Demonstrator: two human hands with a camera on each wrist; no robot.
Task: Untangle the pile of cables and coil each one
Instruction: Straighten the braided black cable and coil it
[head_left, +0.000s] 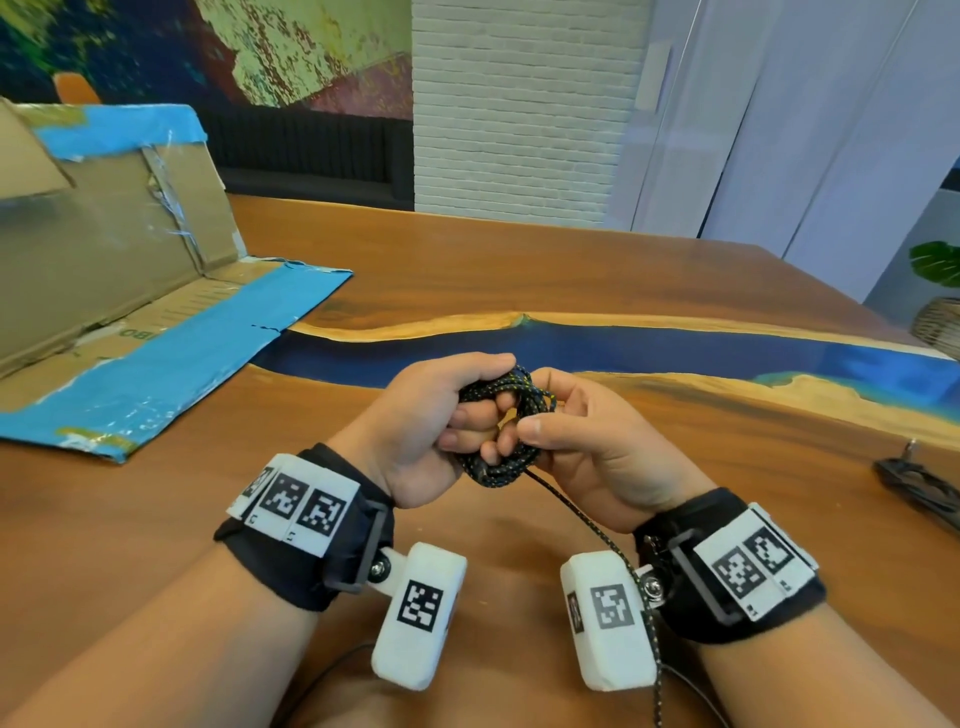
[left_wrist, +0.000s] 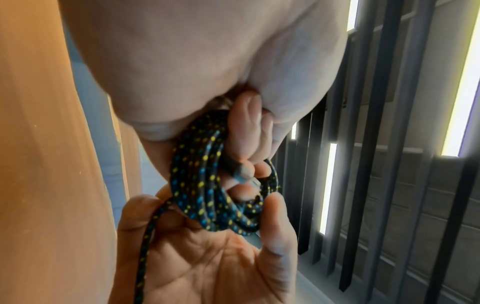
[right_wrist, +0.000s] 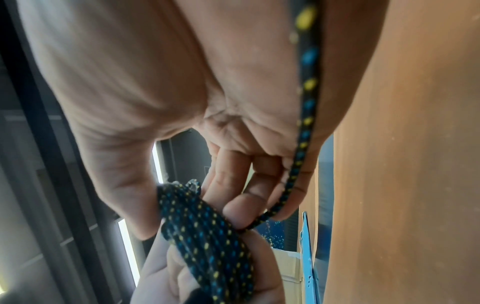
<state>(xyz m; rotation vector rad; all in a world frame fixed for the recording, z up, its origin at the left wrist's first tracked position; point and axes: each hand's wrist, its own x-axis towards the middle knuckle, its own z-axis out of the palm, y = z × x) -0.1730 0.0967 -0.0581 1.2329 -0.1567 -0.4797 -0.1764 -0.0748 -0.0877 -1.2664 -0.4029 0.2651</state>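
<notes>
The braided cable (head_left: 498, 431) was held above the table (head_left: 675, 270) as a coil, gripped by the curled left hand (head_left: 431, 431) so the loops kept their shape, while the right hand (head_left: 587, 447) pinched the trailing strand, seemingly to feed another turn.

A long wooden table (head_left: 519, 260) with a blue resin river band (head_left: 623, 343) fills the room's near side. Far behind it stands a white brick pillar (head_left: 519, 104); a colourful mural (head_left: 234, 47) covers the wall to the left. Pale panels (head_left: 805, 130) rise on the right, beside a leafy plant (head_left: 935, 262) in a woven basket (head_left: 937, 322).
</notes>
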